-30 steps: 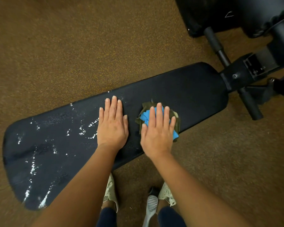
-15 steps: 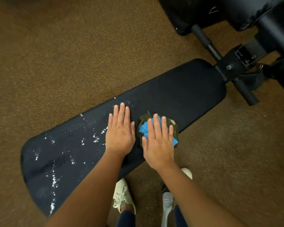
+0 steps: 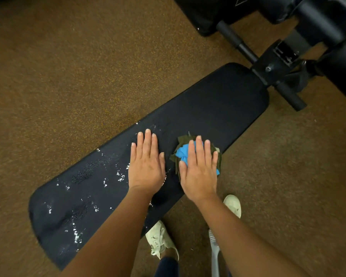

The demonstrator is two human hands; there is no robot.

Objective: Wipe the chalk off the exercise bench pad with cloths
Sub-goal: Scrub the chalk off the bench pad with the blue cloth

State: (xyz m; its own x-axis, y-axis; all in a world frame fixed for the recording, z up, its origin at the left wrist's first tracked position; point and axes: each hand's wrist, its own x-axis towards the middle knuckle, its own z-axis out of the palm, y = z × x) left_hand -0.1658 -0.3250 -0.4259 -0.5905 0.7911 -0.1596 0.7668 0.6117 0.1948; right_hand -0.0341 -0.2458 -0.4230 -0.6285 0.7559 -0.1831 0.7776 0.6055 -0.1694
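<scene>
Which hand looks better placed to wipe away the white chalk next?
Right. The right hand already presses the cloths onto the pad; the bare left hand lies flat beside the chalk.

One view only, from the person's head, looking steeply down and a little forward, at arm's reach from both hands. The left hand (image 3: pixel 146 166) and right hand (image 3: pixel 198 168) sit near the middle of the frame, fingers pointing up the picture. The pad (image 3: pixel 218 110) runs slantwise, from beyond the right fingertips down to the lower left corner. Shoes (image 3: pixel 160 239) show at the bottom edge, behind the wrists
</scene>
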